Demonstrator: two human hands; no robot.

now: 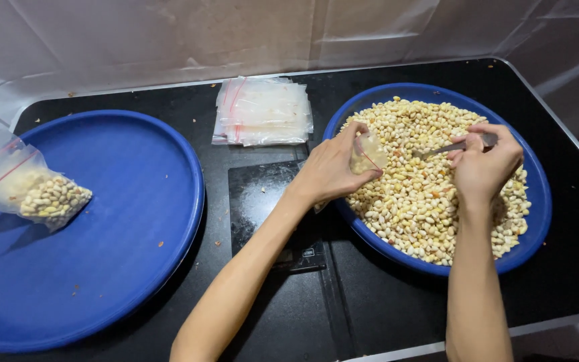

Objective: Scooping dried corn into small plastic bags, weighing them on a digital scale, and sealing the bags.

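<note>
My left hand (330, 169) holds a small clear plastic bag (368, 153) with some pale kernels in it, at the near-left side of a blue tray (537, 221) heaped with pale yellow kernels (423, 181). My right hand (484, 164) grips a metal spoon (447, 147) over the heap, its bowl pointing left toward the bag's mouth.
A large blue tray (122, 221) on the left holds one filled clear bag (28, 188) of kernels. A stack of empty zip bags (263, 110) lies at the back. A black flat scale (269, 201) sits between the trays on the black table (370, 302). Pale sheeting covers the wall.
</note>
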